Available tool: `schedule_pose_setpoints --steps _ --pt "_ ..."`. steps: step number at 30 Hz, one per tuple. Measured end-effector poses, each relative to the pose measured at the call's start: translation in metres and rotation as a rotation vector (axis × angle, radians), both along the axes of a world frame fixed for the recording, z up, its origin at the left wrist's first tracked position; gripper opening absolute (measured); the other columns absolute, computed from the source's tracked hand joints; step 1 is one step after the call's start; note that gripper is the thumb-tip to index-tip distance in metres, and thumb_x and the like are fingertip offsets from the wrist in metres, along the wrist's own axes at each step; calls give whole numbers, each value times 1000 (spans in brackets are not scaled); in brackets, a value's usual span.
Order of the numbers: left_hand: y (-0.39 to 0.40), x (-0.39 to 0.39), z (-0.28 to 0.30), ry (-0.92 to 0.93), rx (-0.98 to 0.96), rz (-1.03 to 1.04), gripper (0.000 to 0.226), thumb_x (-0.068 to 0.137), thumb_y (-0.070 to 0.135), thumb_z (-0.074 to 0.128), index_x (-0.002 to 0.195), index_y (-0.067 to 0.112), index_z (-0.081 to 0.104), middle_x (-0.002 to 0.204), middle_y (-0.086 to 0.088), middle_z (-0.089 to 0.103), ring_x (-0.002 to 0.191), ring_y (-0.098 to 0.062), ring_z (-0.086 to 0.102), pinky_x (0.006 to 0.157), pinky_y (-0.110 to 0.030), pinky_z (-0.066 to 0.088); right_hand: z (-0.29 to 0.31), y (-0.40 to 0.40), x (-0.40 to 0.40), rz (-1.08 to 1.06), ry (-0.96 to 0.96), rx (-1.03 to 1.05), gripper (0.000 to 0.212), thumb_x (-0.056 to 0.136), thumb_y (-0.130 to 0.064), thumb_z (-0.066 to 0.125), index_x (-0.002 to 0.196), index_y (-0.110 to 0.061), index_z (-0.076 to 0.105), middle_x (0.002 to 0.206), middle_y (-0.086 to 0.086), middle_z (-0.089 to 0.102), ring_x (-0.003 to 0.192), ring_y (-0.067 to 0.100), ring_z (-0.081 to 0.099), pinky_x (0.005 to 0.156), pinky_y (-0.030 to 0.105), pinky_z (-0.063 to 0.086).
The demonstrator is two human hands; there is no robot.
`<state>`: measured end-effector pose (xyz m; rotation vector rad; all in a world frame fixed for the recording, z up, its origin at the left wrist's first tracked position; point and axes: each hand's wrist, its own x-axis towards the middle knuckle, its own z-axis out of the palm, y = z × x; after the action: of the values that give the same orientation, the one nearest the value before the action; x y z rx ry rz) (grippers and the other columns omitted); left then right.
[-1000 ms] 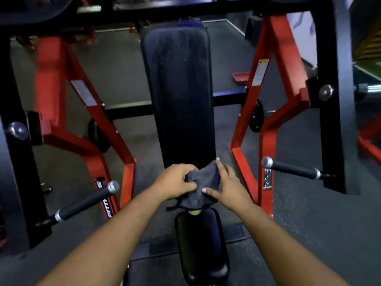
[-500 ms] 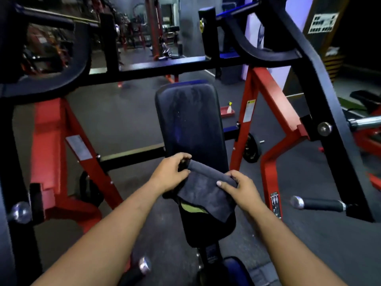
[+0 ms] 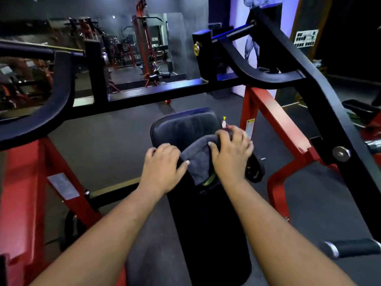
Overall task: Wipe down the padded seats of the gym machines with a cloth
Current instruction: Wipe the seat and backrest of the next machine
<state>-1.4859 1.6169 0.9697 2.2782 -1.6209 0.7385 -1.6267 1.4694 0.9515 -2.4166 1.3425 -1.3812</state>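
One cloth [image 3: 199,159], two hands [image 3: 162,168] [image 3: 231,153] gripping, one pad [image 3: 185,129].

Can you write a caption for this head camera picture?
Both hands, left hand and right hand, press a grey cloth on the machine's black back pad.
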Motion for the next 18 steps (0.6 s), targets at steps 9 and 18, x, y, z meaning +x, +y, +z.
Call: schedule_pose_setpoints --steps 9,18 --pt "-75 75 5 -35 113 49 70 100 47 14 164 21 4 173 0 -8 158 -16 -13 124 -59 -11 -71 -9 93 166 112 380 119 69 -102 13 158 -33 -24 165 9 -34 150 40 -32 105 87 -6" --pt "-77 91 -10 -96 75 -47 85 95 61 27 165 16 7 173 -3 -3 159 -20 -4 125 -57 -10 -56 -32 103 154 162 259 94 94 -75 27 164 -20 -2 170 18 -14 155 46 -11 104 88 11"
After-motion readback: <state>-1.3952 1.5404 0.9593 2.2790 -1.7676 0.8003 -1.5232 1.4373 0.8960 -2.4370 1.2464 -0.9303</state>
